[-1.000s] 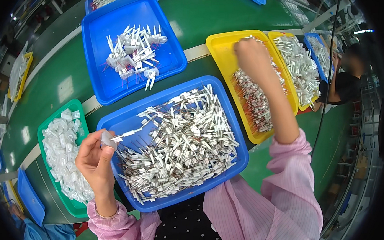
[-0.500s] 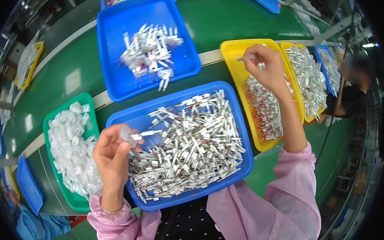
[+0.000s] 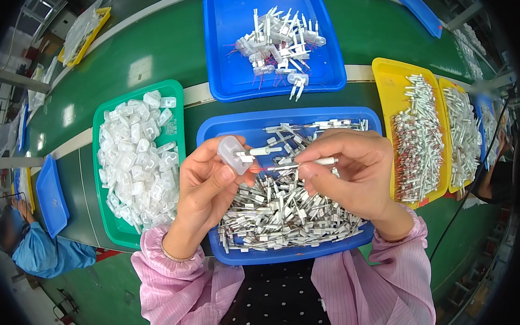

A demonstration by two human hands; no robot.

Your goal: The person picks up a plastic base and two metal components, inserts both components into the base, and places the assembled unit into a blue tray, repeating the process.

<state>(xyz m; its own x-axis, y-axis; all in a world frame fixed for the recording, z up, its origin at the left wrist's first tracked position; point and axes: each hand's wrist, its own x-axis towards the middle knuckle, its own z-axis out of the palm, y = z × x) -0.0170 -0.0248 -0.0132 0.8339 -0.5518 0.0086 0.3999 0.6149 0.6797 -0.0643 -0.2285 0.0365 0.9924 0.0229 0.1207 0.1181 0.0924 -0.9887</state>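
The left hand (image 3: 206, 186) is raised over the near blue tray (image 3: 290, 258), fingers curled, and its thumb and fingers grip a clear plastic cap (image 3: 231, 151), from which a white connector (image 3: 265, 151) sticks out to the right. The right hand (image 3: 356, 176) is just beside it, back of the hand up, and pinches a slim white stick (image 3: 327, 161) between thumb and fingers; its thin end points to the left hand, but I cannot tell if it touches. Half a second ago the right hand is over the yellow tray (image 3: 388, 81) on the right; now it is back, close to the left one. On the green table (image 3: 136, 56), a green tray (image 3: 177, 120) of clear caps lies left, and a far blue tray (image 3: 226, 13) carries wired pieces. At far left is a person in a blue sleeve (image 3: 55, 255).
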